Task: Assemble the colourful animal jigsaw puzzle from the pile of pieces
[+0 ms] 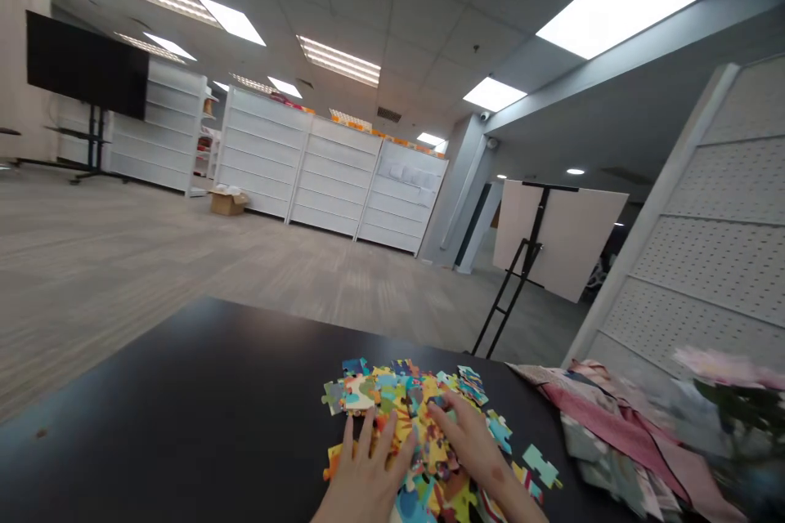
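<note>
Multicoloured jigsaw pieces [408, 413]: left fingers [366, 437] splayed loosely atop; right fingers [459, 411] touching, grip unclear; distant paper sheets [412, 176] unreadable.

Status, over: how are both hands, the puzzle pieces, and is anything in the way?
Left hand spread over puzzle pieces; right hand among them, grip unclear. Pieces heaped on black table. Cloth to the right, seemingly not in the way.

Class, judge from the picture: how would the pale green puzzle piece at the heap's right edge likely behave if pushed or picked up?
The green piece is probably stiff and light, since it looks thin and flat. It would likely slide rather than roll on the smooth-looking table. Lying so low, it may be fiddly to lift.
</note>
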A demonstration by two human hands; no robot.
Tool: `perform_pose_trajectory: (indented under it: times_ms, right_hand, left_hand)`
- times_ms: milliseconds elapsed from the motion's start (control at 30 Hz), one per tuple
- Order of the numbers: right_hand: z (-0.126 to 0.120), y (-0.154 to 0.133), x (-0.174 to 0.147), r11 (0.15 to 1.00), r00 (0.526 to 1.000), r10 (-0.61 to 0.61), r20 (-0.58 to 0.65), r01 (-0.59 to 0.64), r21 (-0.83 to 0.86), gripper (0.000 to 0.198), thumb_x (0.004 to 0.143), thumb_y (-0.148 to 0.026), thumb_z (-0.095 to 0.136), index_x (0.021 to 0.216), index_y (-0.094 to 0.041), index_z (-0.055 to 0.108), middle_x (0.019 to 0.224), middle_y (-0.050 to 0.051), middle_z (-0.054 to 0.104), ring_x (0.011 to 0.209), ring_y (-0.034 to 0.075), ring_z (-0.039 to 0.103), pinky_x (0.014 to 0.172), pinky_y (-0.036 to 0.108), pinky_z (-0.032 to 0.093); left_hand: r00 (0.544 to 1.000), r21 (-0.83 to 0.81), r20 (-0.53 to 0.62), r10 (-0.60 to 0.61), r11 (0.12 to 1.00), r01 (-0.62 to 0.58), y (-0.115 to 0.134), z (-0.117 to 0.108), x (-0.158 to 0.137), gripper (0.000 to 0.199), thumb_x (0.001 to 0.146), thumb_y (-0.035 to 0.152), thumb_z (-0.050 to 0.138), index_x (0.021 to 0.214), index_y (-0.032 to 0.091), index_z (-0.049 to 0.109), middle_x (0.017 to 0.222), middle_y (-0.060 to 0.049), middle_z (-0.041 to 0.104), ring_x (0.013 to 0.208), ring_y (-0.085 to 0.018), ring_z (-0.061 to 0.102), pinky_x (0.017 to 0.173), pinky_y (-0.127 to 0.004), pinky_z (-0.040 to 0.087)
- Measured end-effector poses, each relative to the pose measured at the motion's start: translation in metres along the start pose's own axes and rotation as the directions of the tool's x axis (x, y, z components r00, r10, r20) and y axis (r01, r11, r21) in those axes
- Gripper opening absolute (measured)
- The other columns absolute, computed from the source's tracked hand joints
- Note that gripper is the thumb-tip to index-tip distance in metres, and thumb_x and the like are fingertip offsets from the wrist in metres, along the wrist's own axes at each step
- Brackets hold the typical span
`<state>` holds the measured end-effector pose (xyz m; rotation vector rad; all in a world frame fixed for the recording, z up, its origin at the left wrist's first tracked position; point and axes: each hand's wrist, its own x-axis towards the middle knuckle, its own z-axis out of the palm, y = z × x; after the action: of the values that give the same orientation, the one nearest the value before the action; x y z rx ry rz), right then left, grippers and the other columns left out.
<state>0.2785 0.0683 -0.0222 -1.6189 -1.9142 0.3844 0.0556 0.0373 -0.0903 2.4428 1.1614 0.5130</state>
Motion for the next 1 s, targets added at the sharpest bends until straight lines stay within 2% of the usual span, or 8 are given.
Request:
perform_pose_trajectory:
  times_ms: [133, 300, 400, 467, 600, 667, 867, 1000]
  right_hand:
    - [-0.023, 0.031, 0.002, 0.966, 0.984, 0.18, 0.009, -0.179, 0.188, 0.04, 0.085, -0.065, 0.049, 0.076, -0.026, 0.049, 0.059, -0.006, 0.056, 0.041, 0.016, 0.052, 0.039, 0.027, 0.036]
    - [-0.041, 0.03, 0.016, 0.966, 0.963, 0.162, -0.218, -0.11, 0.233, 0.046, 0.082, -0.068, 0.053, 0.073, -0.023, 0.056, 0.068, 0.0, 0.067, 0.068, 0.021, 0.064, 0.061, 0.029, 0.049]
    - [-0.023, 0.001, 0.019, 0.969, 0.971, 0.122, -0.205, -0.071, 0.238, 0.049, 0.088, -0.067, 0.044, 0.088, -0.021, 0.062, 0.082, 0.005, 0.073, 0.081, 0.025, 0.068, 0.07, 0.032, 0.052]
    - [-0.001, -0.02, 0.014, 0.982, 0.99, 0.062, -0.129, -0.037, 0.186, 0.049, 0.092, -0.062, 0.04, 0.104, -0.021, 0.063, 0.093, 0.007, 0.074, 0.09, 0.027, 0.069, 0.078, 0.035, 0.054]
    - [0.034, -0.048, -0.002, 0.988, 0.995, -0.089, 0.045, 0.094, -0.124, 0.045, 0.093, -0.049, 0.046, 0.122, -0.02, 0.064, 0.122, 0.012, 0.069, 0.117, 0.03, 0.061, 0.102, 0.041, 0.046]
    - [0.037, -0.053, -0.008, 0.96, 0.994, -0.104, 0.043, 0.111, -0.258, 0.047, 0.095, -0.048, 0.045, 0.128, -0.019, 0.062, 0.132, 0.014, 0.064, 0.126, 0.031, 0.056, 0.107, 0.042, 0.041]
    - [0.025, -0.054, -0.011, 0.856, 0.999, 0.05, 0.019, -0.033, -0.516, 0.051, 0.102, -0.047, 0.032, 0.109, -0.016, 0.071, 0.112, 0.019, 0.073, 0.112, 0.039, 0.062, 0.098, 0.053, 0.041]
    - [0.032, -0.057, -0.01, 0.926, 0.995, 0.085, 0.043, -0.063, -0.371, 0.037, 0.096, -0.043, 0.044, 0.105, -0.016, 0.067, 0.105, 0.017, 0.074, 0.103, 0.035, 0.067, 0.088, 0.042, 0.045]
  left_hand:
    - [0.997, -0.005, 0.061, 0.053, 0.999, -0.052, 0.0, -0.013, 0.006, 0.062, 0.1, 0.043, 0.045, 0.158, 0.039, 0.023, 0.168, -0.007, 0.01, 0.151, -0.046, 0.003, 0.116, -0.079, 0.005]
    - [0.984, -0.155, 0.008, 0.175, 0.973, -0.172, 0.016, -0.035, 0.016, 0.089, 0.082, 0.051, 0.067, 0.158, 0.028, 0.027, 0.17, -0.009, 0.011, 0.155, -0.039, 0.005, 0.123, -0.064, 0.012]
    - [0.973, -0.186, -0.228, -0.03, 0.982, -0.014, 0.029, -0.056, 0.012, 0.07, 0.08, 0.035, 0.06, 0.146, 0.019, 0.044, 0.159, -0.013, 0.038, 0.15, -0.031, 0.027, 0.125, -0.05, 0.022]
    - [0.943, -0.173, -0.286, -0.17, 0.977, 0.123, 0.033, -0.068, 0.005, 0.067, 0.079, 0.036, 0.06, 0.143, 0.019, 0.049, 0.153, -0.014, 0.045, 0.146, -0.032, 0.033, 0.123, -0.05, 0.026]
    - [0.963, -0.009, 0.004, -0.269, 0.963, 0.269, 0.025, -0.069, -0.012, 0.115, 0.061, 0.063, 0.079, 0.158, 0.035, 0.025, 0.169, -0.01, 0.017, 0.151, -0.052, 0.006, 0.118, -0.071, 0.016]
    - [0.956, 0.08, 0.084, -0.282, 0.958, 0.275, 0.019, -0.063, -0.017, 0.121, 0.061, 0.074, 0.075, 0.159, 0.035, 0.016, 0.17, -0.01, 0.01, 0.15, -0.054, -0.004, 0.118, -0.072, 0.009]
    - [0.969, 0.133, 0.092, -0.228, 0.968, 0.215, 0.018, -0.054, -0.02, 0.11, 0.071, 0.085, 0.059, 0.158, 0.032, 0.019, 0.168, -0.012, 0.012, 0.151, -0.046, -0.003, 0.121, -0.065, 0.01]
    - [0.97, 0.24, -0.017, -0.243, 0.941, 0.24, 0.019, -0.044, -0.016, 0.095, 0.078, 0.074, 0.062, 0.155, 0.032, 0.028, 0.166, -0.011, 0.019, 0.151, -0.045, 0.007, 0.121, -0.06, 0.02]
